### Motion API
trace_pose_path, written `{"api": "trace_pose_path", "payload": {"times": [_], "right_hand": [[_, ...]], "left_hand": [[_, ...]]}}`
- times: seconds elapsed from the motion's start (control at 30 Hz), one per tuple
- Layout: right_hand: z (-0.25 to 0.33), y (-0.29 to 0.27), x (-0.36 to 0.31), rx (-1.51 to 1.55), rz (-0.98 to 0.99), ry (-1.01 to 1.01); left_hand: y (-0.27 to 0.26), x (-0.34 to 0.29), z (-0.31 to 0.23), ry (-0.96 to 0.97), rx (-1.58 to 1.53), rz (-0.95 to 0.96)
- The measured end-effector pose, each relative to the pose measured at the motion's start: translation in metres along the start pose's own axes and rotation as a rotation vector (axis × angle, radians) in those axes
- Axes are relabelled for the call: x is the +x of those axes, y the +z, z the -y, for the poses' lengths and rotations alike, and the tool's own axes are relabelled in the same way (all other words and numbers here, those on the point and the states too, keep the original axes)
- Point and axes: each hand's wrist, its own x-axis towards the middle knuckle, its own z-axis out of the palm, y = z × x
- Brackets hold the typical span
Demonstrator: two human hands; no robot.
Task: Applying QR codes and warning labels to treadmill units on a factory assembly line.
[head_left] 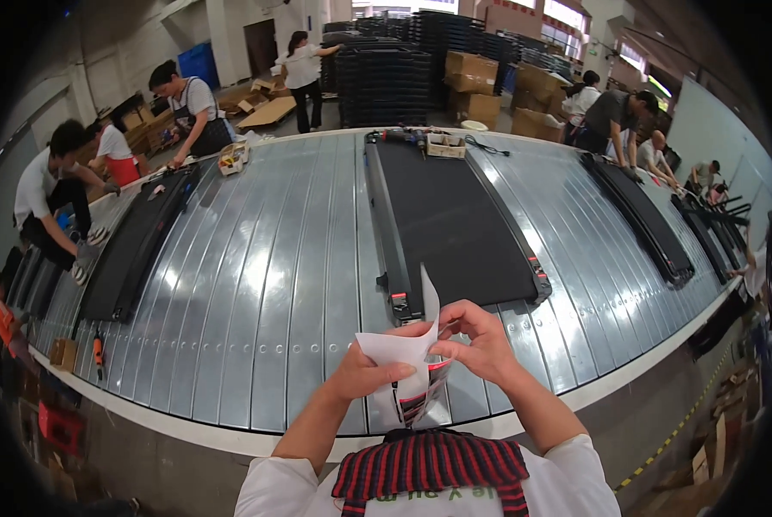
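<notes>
My left hand grips a curled white label sheet in front of my chest, the thumb lying across its face. Red and black printed parts show on the sheet's lower side. On the sheet's right edge, the thumb and fingers of my right hand are pinched together; whether a label is coming loose there I cannot tell. One corner of white paper stands up between the hands. Just beyond them lies a black treadmill base with dark side rails and red-marked labels at its near corners.
The treadmill base rests on a metal slat conveyor. At its far end are a parts tray and power tools. More black frames lie left and right, with co-workers beside them. An orange-handled tool lies near the left edge.
</notes>
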Motion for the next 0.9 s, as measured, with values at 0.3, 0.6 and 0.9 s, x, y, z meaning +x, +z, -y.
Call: {"api": "trace_pose_path", "payload": {"times": [0.3,0.6,0.9], "right_hand": [[0.006,0.012,-0.001,-0.054,0.027,-0.031],[-0.005,0.013,-0.007,-0.231,0.074,-0.17],[-0.024,0.005,-0.014,0.252,-0.003,0.086]], "left_hand": [[-0.014,-0.008,0.01,-0.074,-0.221,0.054],[-0.009,-0.018,0.009,-0.085,-0.176,0.001],[0.004,-0.016,0.009,-0.24,-0.109,-0.196]]}}
